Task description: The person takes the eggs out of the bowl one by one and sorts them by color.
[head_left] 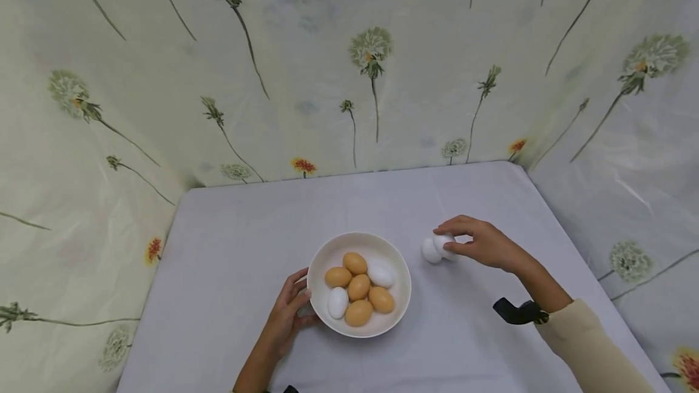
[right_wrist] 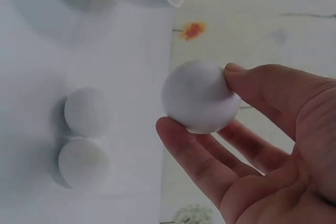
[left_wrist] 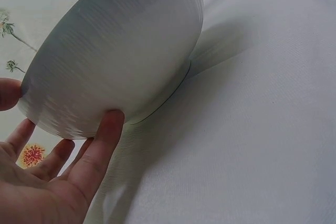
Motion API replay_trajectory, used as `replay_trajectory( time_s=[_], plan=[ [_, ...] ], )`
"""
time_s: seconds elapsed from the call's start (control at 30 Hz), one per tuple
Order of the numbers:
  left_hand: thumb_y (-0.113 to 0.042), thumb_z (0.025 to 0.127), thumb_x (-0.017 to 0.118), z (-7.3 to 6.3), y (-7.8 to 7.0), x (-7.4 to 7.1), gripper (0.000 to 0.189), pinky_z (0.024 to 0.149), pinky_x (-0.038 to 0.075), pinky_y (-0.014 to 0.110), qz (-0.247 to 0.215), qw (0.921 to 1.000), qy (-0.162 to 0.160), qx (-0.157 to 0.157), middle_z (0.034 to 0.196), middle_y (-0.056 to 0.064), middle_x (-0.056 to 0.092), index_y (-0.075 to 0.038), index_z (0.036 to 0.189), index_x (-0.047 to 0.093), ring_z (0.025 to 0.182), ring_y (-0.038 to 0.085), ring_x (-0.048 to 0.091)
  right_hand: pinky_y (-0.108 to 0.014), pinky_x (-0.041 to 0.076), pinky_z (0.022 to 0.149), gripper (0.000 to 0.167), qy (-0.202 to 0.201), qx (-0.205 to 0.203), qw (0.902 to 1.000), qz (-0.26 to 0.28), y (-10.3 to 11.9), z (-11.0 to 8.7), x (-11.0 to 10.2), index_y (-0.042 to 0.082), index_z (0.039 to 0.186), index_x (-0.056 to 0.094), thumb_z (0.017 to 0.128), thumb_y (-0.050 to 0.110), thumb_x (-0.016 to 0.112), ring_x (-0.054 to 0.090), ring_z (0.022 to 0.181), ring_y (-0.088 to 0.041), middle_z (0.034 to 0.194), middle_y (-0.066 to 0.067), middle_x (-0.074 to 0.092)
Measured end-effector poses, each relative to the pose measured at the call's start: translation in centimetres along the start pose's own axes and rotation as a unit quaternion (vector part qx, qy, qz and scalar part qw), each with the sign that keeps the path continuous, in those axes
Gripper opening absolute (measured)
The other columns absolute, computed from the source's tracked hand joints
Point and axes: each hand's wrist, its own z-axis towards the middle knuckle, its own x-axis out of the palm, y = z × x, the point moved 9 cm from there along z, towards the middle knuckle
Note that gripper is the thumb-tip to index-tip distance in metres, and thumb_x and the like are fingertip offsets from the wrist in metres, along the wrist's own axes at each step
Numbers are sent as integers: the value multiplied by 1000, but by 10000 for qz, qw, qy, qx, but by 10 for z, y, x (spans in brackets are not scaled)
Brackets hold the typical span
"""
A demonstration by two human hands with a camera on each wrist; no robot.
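Between the thumb and fingertips of my right hand (right_wrist: 262,166) is a white egg (right_wrist: 194,98), held above the table. Two more white eggs (right_wrist: 86,111) lie side by side on the cloth beneath; in the head view the hand and held egg partly cover them. My left hand (head_left: 284,314) rests at the left side of a white bowl (head_left: 401,296), its spread fingertips touching the outer wall, as the left wrist view shows. Inside the bowl lie several brown eggs (head_left: 358,313) and two white eggs (head_left: 380,275).
A white cloth covers the table (head_left: 246,229). Hangings with a dandelion print (head_left: 306,77) stand along its back and both sides. A dark wrist strap piece (head_left: 516,311) sits at the right wrist, by a beige sleeve (head_left: 590,344).
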Motion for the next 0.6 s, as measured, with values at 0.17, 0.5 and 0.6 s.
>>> replay_trajectory(
  time_s=[0.17, 0.5, 0.6],
  plan=[
    [-25, 101, 55, 0, -1, -1, 55, 88, 57, 49, -12, 10000, -9, 6, 153, 20, 38, -20, 152, 34, 126, 32, 56, -54, 52, 93, 37, -98, 280, 9995, -74, -21, -6, -6, 14, 126, 69, 92, 27, 73, 58, 124, -35, 129, -8, 65],
    [-29, 100, 58, 1, 1, -2, 58, 87, 58, 48, 13, 10000, 2, -49, 154, 19, 39, -21, 152, 34, 126, 32, 57, -52, 55, 90, 40, -93, 802, 9967, -11, -59, -14, -9, 9, 131, 65, 94, 24, 70, 55, 124, -45, 132, -17, 60],
    [-29, 99, 58, 1, 2, -2, 58, 87, 57, 48, 23, 10000, -3, -62, 154, 19, 39, -21, 152, 34, 126, 32, 57, -48, 57, 86, 41, -81, 927, 9956, 95, -66, -14, -8, 7, 131, 64, 94, 24, 70, 53, 125, -48, 135, -21, 58]
  ],
)
